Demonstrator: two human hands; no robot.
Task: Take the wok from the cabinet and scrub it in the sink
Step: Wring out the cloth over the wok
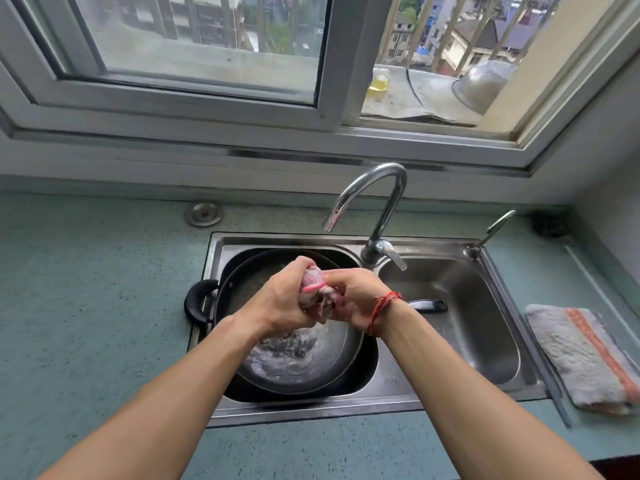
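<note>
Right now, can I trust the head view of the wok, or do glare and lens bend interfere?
Head view: soft daylight, no hard shadows; wide-angle bend curves the window frame; glints on the faucet and in the wet wok; the cloth gripped by left hand and right hand looks slightly blurred.

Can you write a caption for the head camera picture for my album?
Left hand and right hand squeeze a pink cloth over the wok in the sink.

left hand [277, 301] and right hand [356, 299] hide most of the cloth [313, 284].
</note>
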